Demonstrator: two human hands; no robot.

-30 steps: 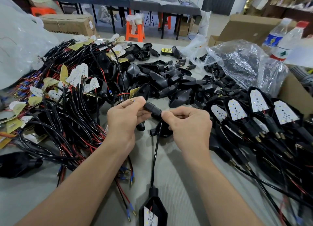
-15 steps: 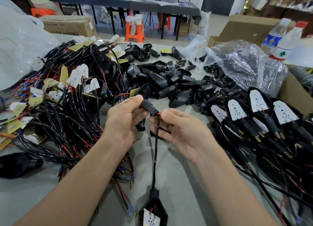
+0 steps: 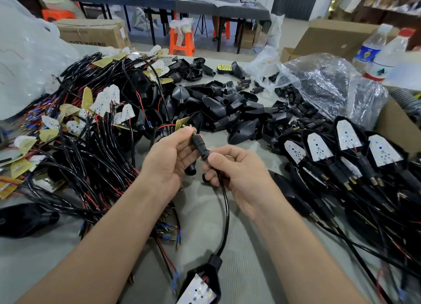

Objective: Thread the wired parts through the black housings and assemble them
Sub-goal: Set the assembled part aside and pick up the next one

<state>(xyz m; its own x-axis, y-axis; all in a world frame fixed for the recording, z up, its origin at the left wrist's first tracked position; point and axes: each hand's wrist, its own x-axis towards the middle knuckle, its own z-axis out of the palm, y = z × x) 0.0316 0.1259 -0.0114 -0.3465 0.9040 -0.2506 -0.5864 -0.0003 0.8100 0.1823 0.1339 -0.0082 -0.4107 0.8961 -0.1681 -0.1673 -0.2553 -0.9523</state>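
Note:
My left hand [image 3: 169,160] grips a small black stem piece [image 3: 199,145] with a brass threaded tip, held above the grey table. My right hand [image 3: 237,171] pinches the black cable [image 3: 225,210] right where it enters the stem's lower end; a bit of red wire shows there. The cable curves down to a black housing [image 3: 201,283] with a white LED board inside, lying at the bottom edge. Loose black housings [image 3: 218,108] are heaped in the middle behind my hands. A tangle of wired LED boards [image 3: 91,126] fills the left.
Assembled housings with white boards [image 3: 346,149] lie in rows at the right. A clear plastic bag [image 3: 319,83] of small black parts sits behind them, with two bottles [image 3: 378,53] and cardboard boxes beyond. A white plastic sack [image 3: 25,60] bulks at the far left.
The stem piece has slid up the cable and tilted, so its brass tip now shows above my left fingers. My right hand has shifted down to pinch the cable beneath it.

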